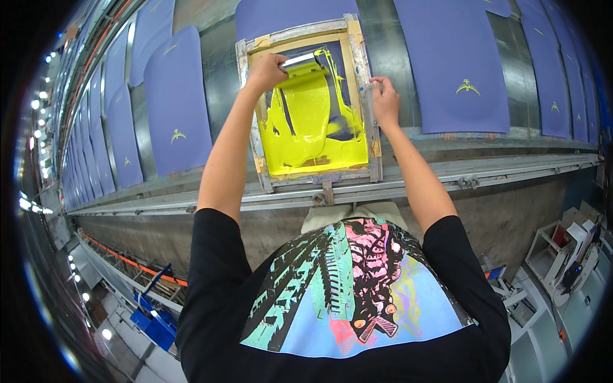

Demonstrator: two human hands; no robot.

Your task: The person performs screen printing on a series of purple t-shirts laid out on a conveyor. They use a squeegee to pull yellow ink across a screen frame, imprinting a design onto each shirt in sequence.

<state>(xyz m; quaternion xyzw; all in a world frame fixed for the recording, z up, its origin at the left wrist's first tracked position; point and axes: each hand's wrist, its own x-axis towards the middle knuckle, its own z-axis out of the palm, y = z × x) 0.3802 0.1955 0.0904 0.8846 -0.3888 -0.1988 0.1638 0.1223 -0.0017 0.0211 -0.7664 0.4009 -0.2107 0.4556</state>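
View from the head camera, looking down over the wearer's chest and printed black shirt [345, 300] onto a long printing table [447, 175] that crosses the frame from lower left to upper right. At upper centre a wooden-framed printing screen [373, 137] lies flat on the table, its mesh flooded with bright yellow ink [306, 127]. The left hand [267, 71] sits at the upper left inside the frame, fingers clenched around the handle of a squeegee [300, 62], whose pale blade rests across the top of the inked area. The right hand [385, 101] lies on the right rail of the frame, fingers curled and pinching its edge. Purple fabric panels [175, 105] are laid flat in rows along the table, receding toward the upper left and continuing at upper right; several carry a small yellow emblem [468, 87]. Metal guide rails [511, 171] run along the near edge of the table, with a small clamp below the frame at centre. Below the table, at lower left, a grey floor with a blue object [153, 325] and an orange strip is visible; at right stands a pale rack [562, 255]. Ceiling lights [38, 102] line the left rim of the frame.
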